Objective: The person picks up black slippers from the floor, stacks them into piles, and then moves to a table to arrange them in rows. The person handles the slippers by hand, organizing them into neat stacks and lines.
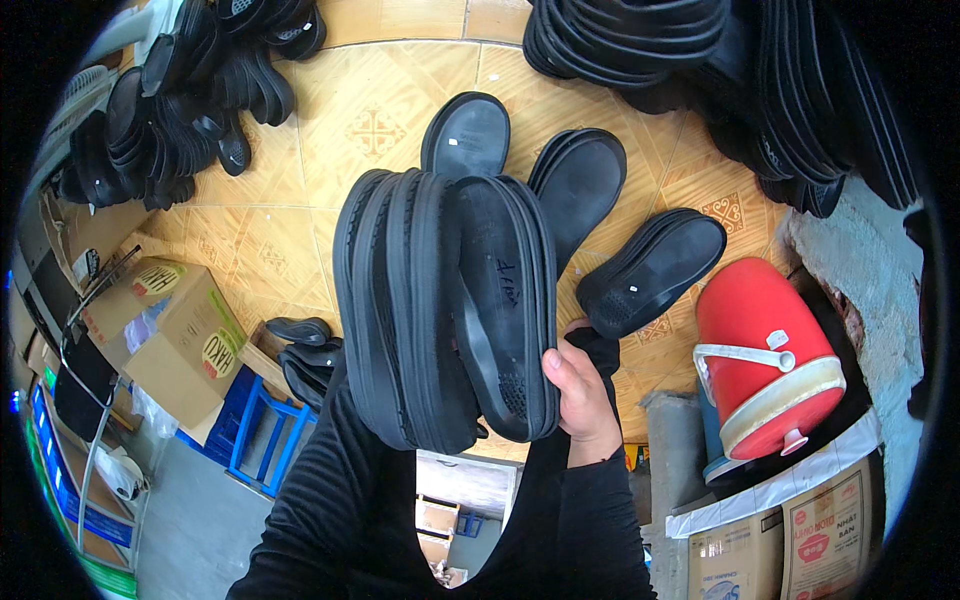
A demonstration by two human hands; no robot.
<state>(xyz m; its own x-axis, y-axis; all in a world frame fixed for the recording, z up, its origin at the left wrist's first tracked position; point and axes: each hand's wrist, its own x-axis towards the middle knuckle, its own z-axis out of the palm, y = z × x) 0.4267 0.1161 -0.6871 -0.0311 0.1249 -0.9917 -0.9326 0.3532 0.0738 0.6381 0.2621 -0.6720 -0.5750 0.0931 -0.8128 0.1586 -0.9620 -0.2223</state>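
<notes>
A thick bundle of black shoe soles [415,300] is held up in front of me, several pressed side by side on edge. At its right side, a sole [490,290] turns its inner face toward me, with handwriting on it. My right hand [585,400] is closed on the lower right edge of the bundle, thumb on the near face. My left forearm [320,490] reaches up to the bundle's lower left, and the soles hide that hand. Beyond the bundle, more black soles lie on the tiled floor: one at the top [467,130], one stack [585,190] and another stack [655,270] to the right.
Heaps of black soles stand at far left [190,110] and far right [640,40]. A red lidded container [765,340] is at right, above cartons [830,520]. At left are an open carton [190,320], a blue stool [265,440] and some more soles [305,370].
</notes>
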